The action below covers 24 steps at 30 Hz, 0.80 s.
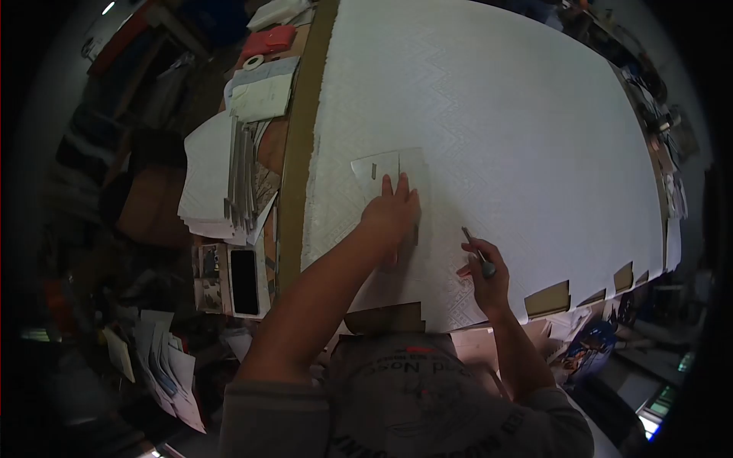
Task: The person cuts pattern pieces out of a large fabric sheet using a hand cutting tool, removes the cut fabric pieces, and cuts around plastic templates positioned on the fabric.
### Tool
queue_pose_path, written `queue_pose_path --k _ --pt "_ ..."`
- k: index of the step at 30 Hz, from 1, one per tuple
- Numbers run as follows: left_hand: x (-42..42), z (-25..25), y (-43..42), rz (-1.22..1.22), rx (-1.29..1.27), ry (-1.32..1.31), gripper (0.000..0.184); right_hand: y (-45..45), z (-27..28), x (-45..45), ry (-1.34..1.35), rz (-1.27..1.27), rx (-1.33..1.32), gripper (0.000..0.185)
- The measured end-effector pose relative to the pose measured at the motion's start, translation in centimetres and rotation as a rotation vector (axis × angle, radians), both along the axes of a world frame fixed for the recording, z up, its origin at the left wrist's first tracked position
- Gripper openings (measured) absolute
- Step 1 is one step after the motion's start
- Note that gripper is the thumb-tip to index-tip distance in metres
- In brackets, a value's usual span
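A wide white sheet with an embossed zigzag pattern (527,145) covers the worktable in front of me. On it lies a pale, see-through template (365,169) with a small slot near its upper left corner. My left hand (391,210) rests on this template, fingers stretched out and slightly apart. To the right, my right hand (489,278) is closed around a slim pointed tool with a rounded dark handle (487,267). Its thin tip points up and left, apparently above the sheet. The tool's exact kind is not clear.
Stacked papers (206,179), a dark-screened phone (244,282), a roll of tape (253,62) and a red item (267,42) lie left of the sheet. Brown board (547,299) shows through cutouts along the near edge. Clutter lines the right side.
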<state>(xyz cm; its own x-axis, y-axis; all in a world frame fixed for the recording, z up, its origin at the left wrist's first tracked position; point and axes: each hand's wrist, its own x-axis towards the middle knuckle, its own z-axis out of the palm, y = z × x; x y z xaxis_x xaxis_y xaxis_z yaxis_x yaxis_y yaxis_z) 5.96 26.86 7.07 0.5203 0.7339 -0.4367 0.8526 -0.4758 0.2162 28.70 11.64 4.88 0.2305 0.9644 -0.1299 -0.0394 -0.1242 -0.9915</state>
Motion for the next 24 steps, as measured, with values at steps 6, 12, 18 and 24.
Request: queue_pose_path --k 6,12,18,24 --pt "-6.5 -1.6 -2.7 -0.062 0.081 -0.253 0.11 -6.1 -2.9 -4.4 -0.173 0.173 -0.134 0.024" --pt "-7.7 -6.1 -8.6 0.238 0.316 -0.552 0.091 -6.6 -1.3 -7.6 -0.746 0.288 0.177 0.042" --pt "-4.5 -5.1 -8.9 0.047 0.357 -0.561 0.077 -2.9 -4.1 -6.5 -1.016 0.252 0.207 0.048" --pt "-1.0 -5.6 -10.0 -0.018 0.23 -0.688 0.073 -5.2 -3.9 1.5 -1.12 0.139 0.158 0.057"
